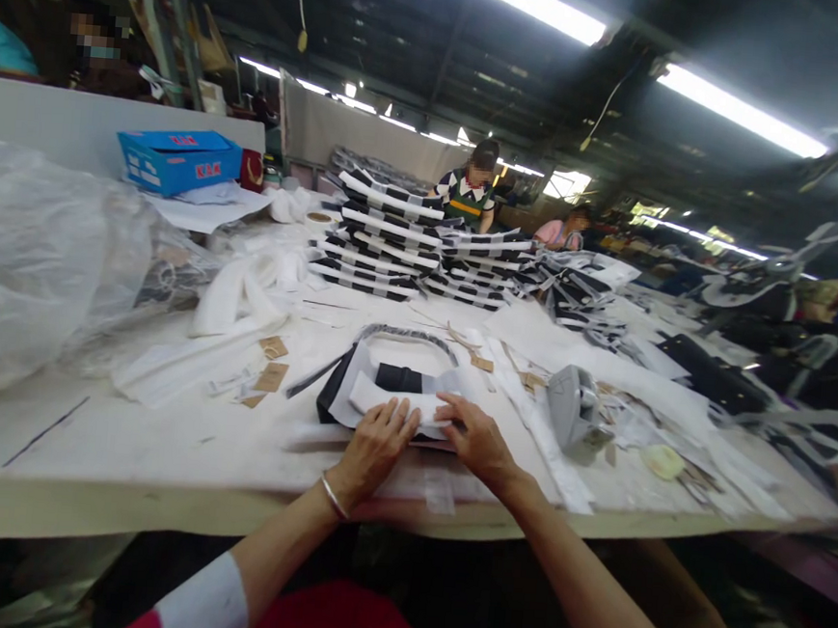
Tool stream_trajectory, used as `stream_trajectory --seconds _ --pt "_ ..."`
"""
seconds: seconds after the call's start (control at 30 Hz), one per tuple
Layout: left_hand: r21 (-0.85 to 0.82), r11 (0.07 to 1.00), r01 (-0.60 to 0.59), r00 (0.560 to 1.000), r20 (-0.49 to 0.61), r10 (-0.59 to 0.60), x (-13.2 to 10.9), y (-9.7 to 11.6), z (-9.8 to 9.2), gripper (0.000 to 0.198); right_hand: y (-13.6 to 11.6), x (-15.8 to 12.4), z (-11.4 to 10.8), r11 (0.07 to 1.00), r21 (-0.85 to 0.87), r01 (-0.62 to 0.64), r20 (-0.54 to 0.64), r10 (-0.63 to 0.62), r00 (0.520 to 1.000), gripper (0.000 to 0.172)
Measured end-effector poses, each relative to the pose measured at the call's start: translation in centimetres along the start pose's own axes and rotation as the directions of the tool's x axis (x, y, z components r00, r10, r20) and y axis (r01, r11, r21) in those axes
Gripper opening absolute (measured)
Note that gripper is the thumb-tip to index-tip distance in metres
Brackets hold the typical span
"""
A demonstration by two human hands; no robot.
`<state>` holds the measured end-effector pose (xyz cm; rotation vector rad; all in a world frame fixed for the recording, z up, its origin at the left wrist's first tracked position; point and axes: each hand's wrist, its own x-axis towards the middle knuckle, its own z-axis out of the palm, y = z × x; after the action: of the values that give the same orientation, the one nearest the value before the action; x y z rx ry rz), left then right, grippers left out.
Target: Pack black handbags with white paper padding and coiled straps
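A black and white fabric piece (384,384) lies on the white worktable (162,439) in front of me. My left hand (374,446) rests flat on its near edge, fingers stretched forward. My right hand (477,438) presses on the same edge just to the right, fingers extended toward the left hand. A silver bangle circles my left wrist. A grey curved strap arcs above the piece.
Stacks of black and white striped pieces (388,239) stand at the table's middle back. A crumpled clear plastic bag (39,255) fills the left. A blue box (179,160) sits at back left. A grey tool (575,409) lies right of my hands. People work beyond.
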<state>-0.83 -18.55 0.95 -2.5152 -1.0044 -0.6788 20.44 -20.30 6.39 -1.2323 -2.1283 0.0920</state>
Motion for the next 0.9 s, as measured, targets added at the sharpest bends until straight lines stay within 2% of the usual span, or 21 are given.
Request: stream_trajectory --seconds 0.1,0.2,0.33,0.43,0.57,0.6,0.67,0.77,0.9 --pt "-0.033 0.999 0.011 0.999 0.044 -0.009 0.0 0.0 -0.3 0.044 -0.1 -1.5 0.4 0.975 -0.096 0.200 -0.023 -0.203 0.979 0.030" --pt "-0.087 0.996 0.028 0.998 0.066 -0.022 -0.2 0.0 -1.0 0.055 -0.8 -2.5 0.7 0.949 -0.179 0.258 -0.006 -0.263 0.965 0.032" --pt "-0.168 0.985 0.025 0.995 0.102 -0.007 -0.1 0.1 -2.1 0.064 -1.4 -3.3 1.2 0.934 -0.245 0.259 -0.014 -0.270 0.963 0.036" --pt "-0.201 0.979 0.042 0.989 0.146 -0.013 0.2 0.1 -2.5 0.058 -1.5 -3.8 0.9 0.936 -0.230 0.268 -0.023 -0.280 0.960 0.040" --pt "-0.209 0.977 0.038 0.988 0.157 -0.005 0.5 -0.1 -2.5 0.050 -2.0 -5.8 -0.7 0.957 -0.180 0.225 -0.128 -0.250 0.960 0.040" --pt "-0.210 0.977 0.035 0.988 0.155 -0.003 0.5 -0.1 -2.5 0.050 -2.2 -6.6 -1.1 0.960 -0.176 0.220 -0.125 -0.243 0.962 0.039" --pt "-0.212 0.977 0.032 0.988 0.153 0.001 0.4 -0.1 -2.5 0.052 -2.5 -8.3 -1.5 0.955 -0.174 0.240 -0.040 -0.250 0.967 0.035" --pt "-0.209 0.978 0.024 0.988 0.154 0.009 0.4 -0.1 -2.6 0.053 -2.1 -10.2 -0.9 0.950 -0.181 0.256 0.089 -0.243 0.966 0.035" --pt "-0.202 0.979 0.014 0.985 0.169 0.021 0.5 -0.1 -2.7 0.051 -1.0 -10.6 1.3 0.963 -0.179 0.199 0.071 -0.189 0.979 0.033"
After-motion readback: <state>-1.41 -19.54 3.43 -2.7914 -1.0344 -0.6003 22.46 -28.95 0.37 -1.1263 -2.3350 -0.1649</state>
